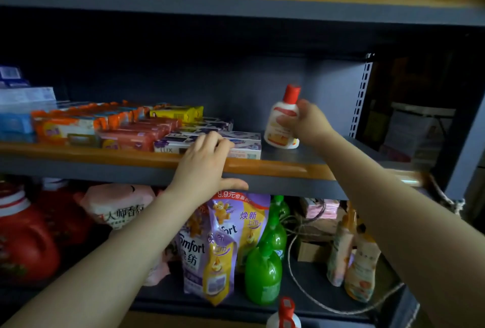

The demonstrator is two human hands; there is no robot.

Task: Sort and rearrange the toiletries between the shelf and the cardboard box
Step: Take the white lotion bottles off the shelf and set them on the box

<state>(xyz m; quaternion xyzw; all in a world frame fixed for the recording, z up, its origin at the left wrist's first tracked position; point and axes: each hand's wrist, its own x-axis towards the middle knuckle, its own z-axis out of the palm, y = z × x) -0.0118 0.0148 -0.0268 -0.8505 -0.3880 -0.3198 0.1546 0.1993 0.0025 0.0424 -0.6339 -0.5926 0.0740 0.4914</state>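
Observation:
A white lotion bottle (282,123) with a red cap stands on the middle shelf (288,167), right of the soap boxes. My right hand (307,124) grips this bottle from its right side. My left hand (203,162) rests on the shelf's orange front rail, its fingertips touching the purple and white Lux soap boxes (244,144). Rows of red, orange and yellow soap packs (105,125) fill the shelf to the left. The cardboard box is out of view.
The lower shelf holds red detergent jugs (26,243), purple Comfort refill pouches (215,243), green bottles (265,272), orange spray bottles (359,262) and loose twine. Another red-capped bottle (284,314) shows at the bottom edge. Blurred bottles line the top shelf.

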